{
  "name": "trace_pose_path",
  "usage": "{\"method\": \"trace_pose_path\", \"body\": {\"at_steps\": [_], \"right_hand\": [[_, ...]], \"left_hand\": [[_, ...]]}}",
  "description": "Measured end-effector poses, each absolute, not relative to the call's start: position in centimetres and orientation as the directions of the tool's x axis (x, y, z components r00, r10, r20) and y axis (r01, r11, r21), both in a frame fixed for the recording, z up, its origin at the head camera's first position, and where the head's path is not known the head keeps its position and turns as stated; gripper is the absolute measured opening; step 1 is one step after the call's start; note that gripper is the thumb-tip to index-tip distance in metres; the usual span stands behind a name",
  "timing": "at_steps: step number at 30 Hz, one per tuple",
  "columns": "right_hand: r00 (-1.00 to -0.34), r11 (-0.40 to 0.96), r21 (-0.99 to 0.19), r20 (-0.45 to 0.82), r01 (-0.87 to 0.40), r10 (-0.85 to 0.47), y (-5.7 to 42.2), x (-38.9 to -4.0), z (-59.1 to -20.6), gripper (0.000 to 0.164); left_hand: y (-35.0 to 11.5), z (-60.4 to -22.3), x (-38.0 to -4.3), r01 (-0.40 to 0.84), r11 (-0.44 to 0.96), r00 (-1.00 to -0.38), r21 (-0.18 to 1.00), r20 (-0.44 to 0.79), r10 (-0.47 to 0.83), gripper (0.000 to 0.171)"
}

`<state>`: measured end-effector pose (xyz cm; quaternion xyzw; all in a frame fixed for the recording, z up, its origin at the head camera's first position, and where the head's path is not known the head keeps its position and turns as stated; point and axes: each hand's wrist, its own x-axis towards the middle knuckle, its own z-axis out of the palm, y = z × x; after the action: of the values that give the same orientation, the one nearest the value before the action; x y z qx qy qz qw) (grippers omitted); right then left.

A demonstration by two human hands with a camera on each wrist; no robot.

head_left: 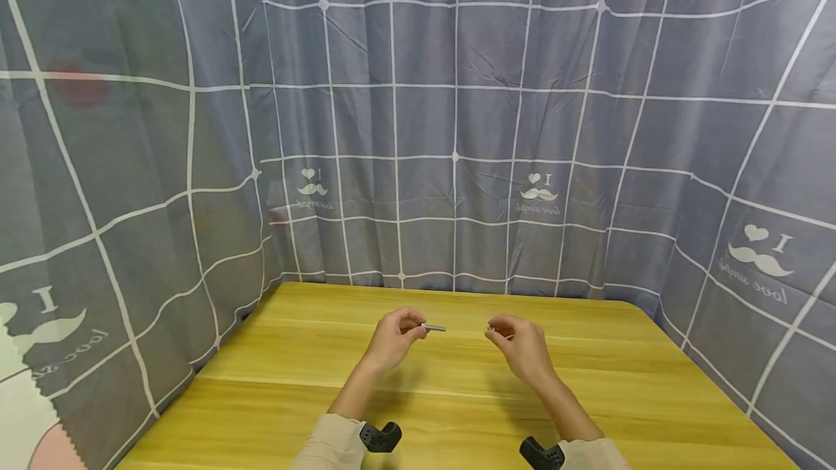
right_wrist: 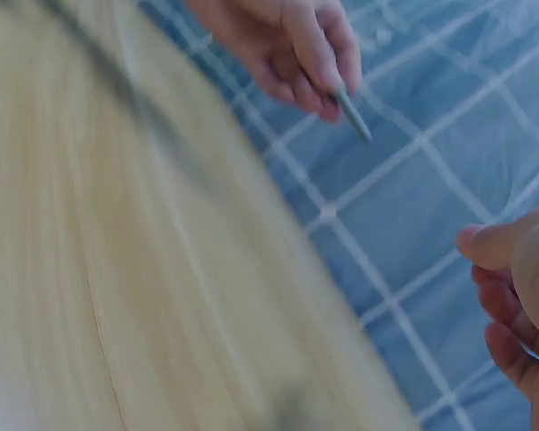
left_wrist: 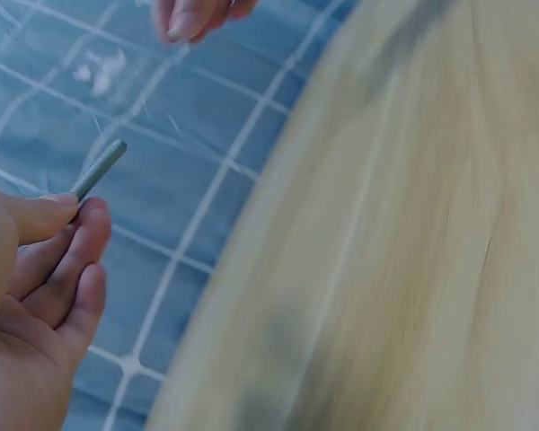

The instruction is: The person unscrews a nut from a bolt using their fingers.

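Observation:
My left hand [head_left: 394, 339] pinches a slim grey metal bolt [head_left: 435, 328] between thumb and fingers, above the table. The bolt's free end points toward the other hand; its gripped end is hidden by the fingers. Close up in the left wrist view, the bolt [left_wrist: 101, 169] shows fine thread near the thumb. Across a gap, my right hand [head_left: 525, 347] holds a small shiny piece [head_left: 490, 328] at its thumb and fingertips, mostly covered and too small to identify. In the right wrist view the fingers of the right hand [right_wrist: 521, 296] hide this piece. Bolt and piece are apart.
Both hands are over a yellow wood-grain table [head_left: 457, 397]. A grey curtain with white grid lines [head_left: 424, 187] hangs behind and along both sides. Black wrist devices [head_left: 381, 437] sit at the sleeves. A pale scalloped cloth [head_left: 29, 412] shows at lower left.

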<state>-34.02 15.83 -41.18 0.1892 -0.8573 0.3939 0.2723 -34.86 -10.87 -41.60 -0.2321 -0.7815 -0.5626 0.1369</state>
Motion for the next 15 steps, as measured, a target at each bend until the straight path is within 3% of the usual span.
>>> {"method": "trace_pose_path", "body": {"at_steps": [8,15], "right_hand": [[-0.878,0.677,-0.627,0.474,-0.386,-0.062,19.4,-36.4,-43.8,0.015],[-0.912,0.705,-0.644,0.409,-0.298,-0.012,21.4,-37.4,-46.7,0.016]], "left_hand": [[-12.1,-43.5,-37.1,0.412,0.350,-0.910,0.841,0.362,0.203,0.004],[-12.9,-45.5,-38.3,0.372,0.447,-0.928,0.813,0.327,0.178,0.005]]}}
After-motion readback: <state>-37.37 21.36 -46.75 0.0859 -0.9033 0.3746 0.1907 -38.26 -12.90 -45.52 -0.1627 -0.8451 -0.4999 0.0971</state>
